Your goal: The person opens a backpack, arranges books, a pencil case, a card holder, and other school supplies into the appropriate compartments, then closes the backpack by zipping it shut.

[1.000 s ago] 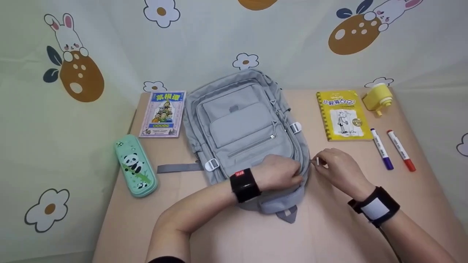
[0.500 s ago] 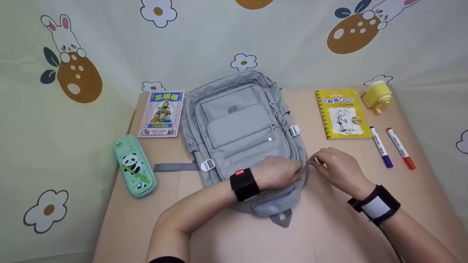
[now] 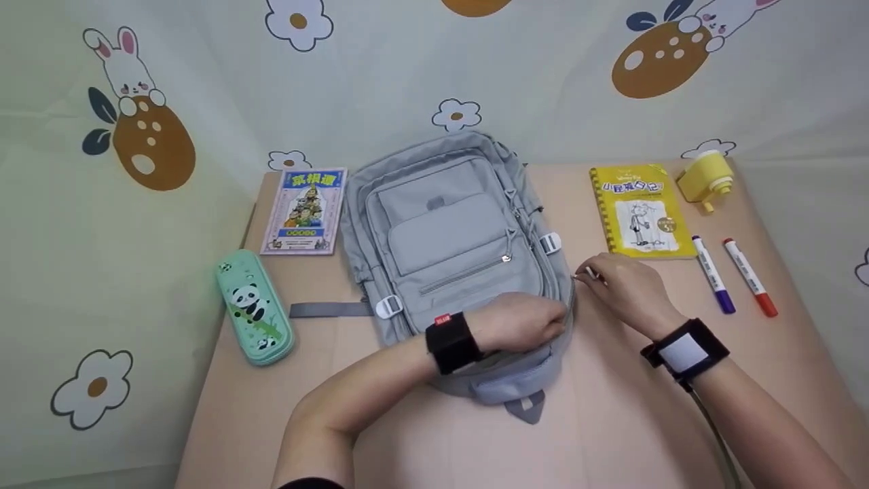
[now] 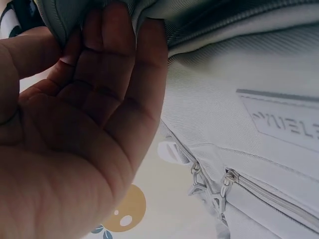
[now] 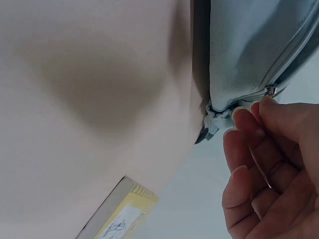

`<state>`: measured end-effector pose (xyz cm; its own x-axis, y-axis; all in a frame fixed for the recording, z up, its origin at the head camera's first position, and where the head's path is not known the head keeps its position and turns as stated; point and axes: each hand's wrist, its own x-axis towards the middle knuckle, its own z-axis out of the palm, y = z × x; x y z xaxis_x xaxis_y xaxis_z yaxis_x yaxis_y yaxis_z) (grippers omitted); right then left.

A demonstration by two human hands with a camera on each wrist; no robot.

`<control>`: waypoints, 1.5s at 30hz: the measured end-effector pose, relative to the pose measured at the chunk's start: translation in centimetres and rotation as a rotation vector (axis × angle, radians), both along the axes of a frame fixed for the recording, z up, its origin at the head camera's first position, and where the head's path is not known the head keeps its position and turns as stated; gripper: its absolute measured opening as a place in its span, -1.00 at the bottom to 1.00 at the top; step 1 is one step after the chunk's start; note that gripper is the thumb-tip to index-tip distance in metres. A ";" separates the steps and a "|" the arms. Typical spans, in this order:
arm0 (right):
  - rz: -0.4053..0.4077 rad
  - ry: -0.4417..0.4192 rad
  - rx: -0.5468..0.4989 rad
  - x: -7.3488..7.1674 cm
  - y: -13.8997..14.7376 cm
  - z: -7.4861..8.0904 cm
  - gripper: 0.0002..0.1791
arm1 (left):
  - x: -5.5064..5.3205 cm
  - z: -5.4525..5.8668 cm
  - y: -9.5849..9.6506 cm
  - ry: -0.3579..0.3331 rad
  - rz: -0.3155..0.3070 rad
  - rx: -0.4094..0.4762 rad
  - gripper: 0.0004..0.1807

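A grey backpack (image 3: 445, 234) lies front up on the table, its top at the far side. Across its lower part reaches my left hand (image 3: 519, 322), gripping the fabric at the lower right edge. In the left wrist view, the fingers of that hand (image 4: 94, 114) curl up into a fold of the bag, with the fingertips partly hidden. My right hand (image 3: 628, 292) is at the bag's right side, thumb and forefinger pinching a zipper pull. The right wrist view shows the metal zipper slider (image 5: 270, 90) at those fingertips; the pull is mostly covered.
Left of the bag lie a pink book (image 3: 304, 214) and a green panda pencil case (image 3: 254, 309). At the right are a yellow book (image 3: 641, 214), a yellow pencil sharpener (image 3: 706, 180), a purple marker (image 3: 713, 275) and a red marker (image 3: 750, 277). A grey strap (image 3: 331, 310) extends left.
My right hand has moved a little away from me along the bag's right side, with the zipper pull. The left hand keeps its hold, and the bag's near end has shifted slightly.
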<state>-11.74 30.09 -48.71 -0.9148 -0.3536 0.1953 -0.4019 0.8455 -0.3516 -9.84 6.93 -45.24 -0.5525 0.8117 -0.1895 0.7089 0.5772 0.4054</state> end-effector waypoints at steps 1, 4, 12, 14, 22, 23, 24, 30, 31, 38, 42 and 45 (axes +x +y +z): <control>-0.003 -0.001 -0.002 -0.2 0.0 -0.1 -0.94 | 0.1 0.0 0.0 -0.002 -0.007 -0.004 -0.79; -0.006 0.000 0.001 -0.6 -0.1 -0.2 -0.94 | 0.2 0.1 -0.1 -0.007 -0.031 -0.003 -0.79; 0.027 -0.018 0.001 -1.3 -0.1 -0.2 -0.93 | 0.6 0.2 -1.0 -0.019 -0.038 0.015 -0.84; 0.047 -0.015 0.005 -1.4 -0.1 -0.2 -0.93 | 0.6 0.2 -1.3 -0.010 -0.031 0.025 -0.83; 0.088 0.012 0.023 -2.4 0.2 -0.3 -0.91 | 1.0 0.2 -1.5 0.018 0.010 0.057 -0.87; 0.082 0.014 0.023 -2.5 0.2 -0.4 -0.92 | 1.0 0.2 -1.5 0.002 0.019 0.053 -0.87; 0.077 0.015 0.023 -2.6 0.3 -0.4 -0.92 | 1.0 0.3 -1.5 -0.013 0.027 0.048 -0.87; 0.063 0.035 0.000 -3.4 0.4 -0.6 -0.92 | 0.7 0.5 -2.1 -0.093 0.075 0.042 -0.94; 0.061 0.038 -0.005 -3.5 0.4 -0.7 -0.92 | 0.7 0.6 -2.2 -0.103 0.081 0.045 -0.96; 0.049 0.045 0.007 -4.7 0.0 -0.7 -0.90 | 0.7 0.8 -2.7 -0.152 0.105 0.043 -0.96; 0.043 0.057 0.010 -5.5 -0.2 -0.8 -0.89 | 0.8 0.9 -2.7 -0.174 0.118 0.045 -0.96; 0.025 0.064 0.015 -6.1 -0.3 -0.9 -0.88 | 0.9 0.9 -2.6 -0.188 0.124 0.046 -0.93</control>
<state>-17.85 29.82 -49.63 -0.8914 -0.3798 0.2474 -0.4444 0.8399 -0.3116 -8.95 4.28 -44.36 -0.6073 0.7497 -0.2630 0.5428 0.6332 0.5517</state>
